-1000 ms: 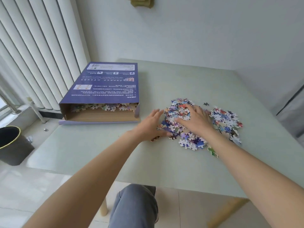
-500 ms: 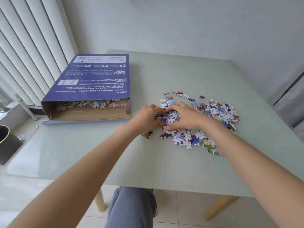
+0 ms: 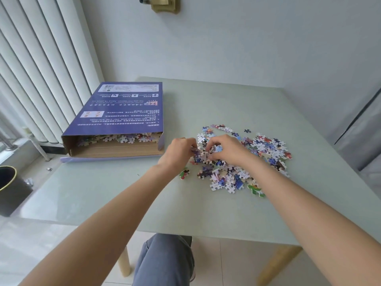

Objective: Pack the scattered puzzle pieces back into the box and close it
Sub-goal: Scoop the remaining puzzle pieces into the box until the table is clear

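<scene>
Both hands have drawn together since a second ago, when they lay spread flat over the pile. Now the left hand [image 3: 178, 152] and right hand [image 3: 227, 150] curl their fingers round a clump of puzzle pieces [image 3: 204, 154] gathered between them, at the pile's left edge. More loose pieces [image 3: 266, 149] lie scattered on the pale green counter [image 3: 103, 193] to the right and nearer the person. The purple box [image 3: 123, 108] lies to the left, its open end facing the person, with pieces showing inside.
</scene>
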Motion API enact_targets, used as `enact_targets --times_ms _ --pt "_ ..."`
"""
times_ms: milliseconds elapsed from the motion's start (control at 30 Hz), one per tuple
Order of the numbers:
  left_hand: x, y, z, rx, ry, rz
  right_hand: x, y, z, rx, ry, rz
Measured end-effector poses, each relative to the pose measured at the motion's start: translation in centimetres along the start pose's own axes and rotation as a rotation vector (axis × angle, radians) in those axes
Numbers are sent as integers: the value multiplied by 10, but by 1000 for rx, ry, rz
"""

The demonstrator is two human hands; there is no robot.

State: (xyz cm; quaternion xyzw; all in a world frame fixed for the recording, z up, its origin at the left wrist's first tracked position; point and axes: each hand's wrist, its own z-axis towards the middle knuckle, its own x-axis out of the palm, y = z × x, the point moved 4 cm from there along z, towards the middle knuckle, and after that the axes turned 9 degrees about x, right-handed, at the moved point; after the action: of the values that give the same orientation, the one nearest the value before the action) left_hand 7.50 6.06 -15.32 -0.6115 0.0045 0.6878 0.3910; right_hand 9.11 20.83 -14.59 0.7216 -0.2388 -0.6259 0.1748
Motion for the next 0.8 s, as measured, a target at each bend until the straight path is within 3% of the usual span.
enact_targets --times_ms 200,367,533,800 --pt "-43 15 -30 -36 -237 -173 -10 19 -13 -104 -145 61" --pt "-76 49 -50 -67 -352 -46 3 60 -10 -187 -152 82" --pt "-83 103 -59 -158 -254 190 22 94 -1 -246 -132 74" --pt "-88 153 -61 -315 -108 356 46 151 27 -379 -161 104"
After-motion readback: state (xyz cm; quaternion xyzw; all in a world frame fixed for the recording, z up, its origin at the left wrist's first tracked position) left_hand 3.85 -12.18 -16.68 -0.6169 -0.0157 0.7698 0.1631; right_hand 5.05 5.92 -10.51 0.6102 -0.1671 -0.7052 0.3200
